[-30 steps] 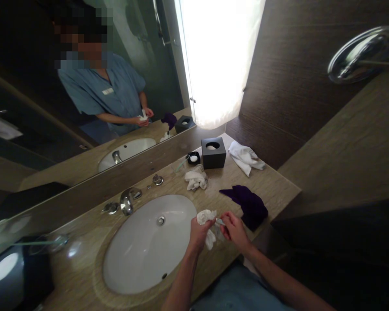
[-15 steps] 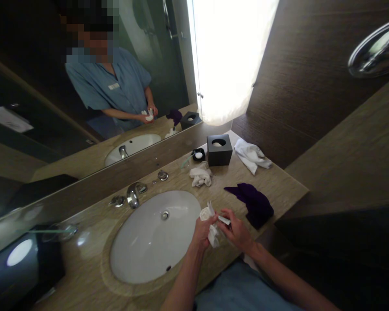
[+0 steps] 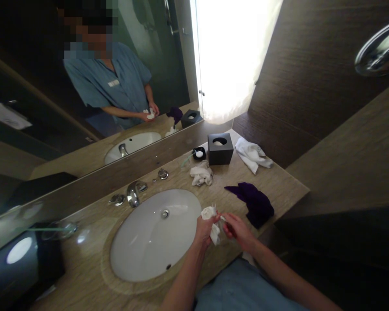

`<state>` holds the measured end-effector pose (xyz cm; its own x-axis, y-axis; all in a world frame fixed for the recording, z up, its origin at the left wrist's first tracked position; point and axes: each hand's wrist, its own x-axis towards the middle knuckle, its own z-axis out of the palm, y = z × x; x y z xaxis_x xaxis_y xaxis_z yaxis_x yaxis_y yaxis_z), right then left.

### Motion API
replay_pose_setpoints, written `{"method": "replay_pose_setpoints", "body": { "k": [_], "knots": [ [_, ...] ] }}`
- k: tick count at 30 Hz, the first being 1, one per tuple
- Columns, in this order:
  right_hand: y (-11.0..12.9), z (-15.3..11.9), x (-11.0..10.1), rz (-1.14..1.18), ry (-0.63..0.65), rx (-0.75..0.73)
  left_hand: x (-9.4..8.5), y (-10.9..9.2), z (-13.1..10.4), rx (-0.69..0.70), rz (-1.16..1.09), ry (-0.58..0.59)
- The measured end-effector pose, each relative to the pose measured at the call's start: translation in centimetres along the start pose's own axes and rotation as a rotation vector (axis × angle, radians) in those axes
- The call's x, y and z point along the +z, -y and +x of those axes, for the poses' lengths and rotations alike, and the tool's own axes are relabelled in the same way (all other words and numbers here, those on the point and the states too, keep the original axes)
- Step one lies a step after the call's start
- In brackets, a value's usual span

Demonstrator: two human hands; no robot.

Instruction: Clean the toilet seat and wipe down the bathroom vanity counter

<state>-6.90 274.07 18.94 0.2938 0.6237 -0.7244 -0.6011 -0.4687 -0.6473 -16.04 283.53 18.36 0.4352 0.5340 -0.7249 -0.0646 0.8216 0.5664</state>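
Note:
My left hand (image 3: pixel 205 229) is closed around a white tissue (image 3: pixel 208 213) at the right rim of the sink. The tissue's top is rolled into a round, rose-like coil, and a loose part hangs below the fingers. Close beside it, my right hand (image 3: pixel 238 231) pinches a small white end of the same tissue between thumb and fingers. A dark purple cloth (image 3: pixel 257 205) lies folded on the counter just past my right hand. Behind the hands sits a crumpled white cloth (image 3: pixel 201 173).
The oval white sink (image 3: pixel 132 259) with a chrome faucet (image 3: pixel 132 195) is set in the stone counter (image 3: pixel 291 186). At the back stand a dark tissue box (image 3: pixel 220 149) and a small black dish (image 3: pixel 199 153); a white towel (image 3: pixel 253 154) lies to their right. A mirror (image 3: pixel 168 65) reflects me.
My right hand's fingers have shifted on the tissue; the white strip that stuck out between them now shows only as a small end. The coil at the top looks rounder.

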Motion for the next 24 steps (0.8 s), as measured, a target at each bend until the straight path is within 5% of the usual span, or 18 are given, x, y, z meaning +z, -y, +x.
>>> {"method": "replay_pose_setpoints", "body": {
  "k": [7,13,16,21,24],
  "knots": [
    [-0.3,0.1,-1.4,-0.577,-0.217,-0.386,0.1,-0.3,0.5,-0.074,-0.054,-0.025],
    [-0.6,2.3,-2.1,-0.711,-0.201,-0.305,0.5,0.7,2.1,-0.081,-0.027,-0.036],
    [-0.5,2.5,-5.0,-0.862,-0.229,-0.370,0.9,1.0,3.2,-0.084,-0.001,-0.079],
    [1.6,4.9,-13.2,-1.569,-0.584,-0.705,0.0,0.1,4.4,-0.058,0.084,-0.211],
    [4.7,9.3,-13.2,-1.676,-0.564,-0.609,-0.6,-0.1,4.4,-0.057,0.208,-0.247]
  ]
}}
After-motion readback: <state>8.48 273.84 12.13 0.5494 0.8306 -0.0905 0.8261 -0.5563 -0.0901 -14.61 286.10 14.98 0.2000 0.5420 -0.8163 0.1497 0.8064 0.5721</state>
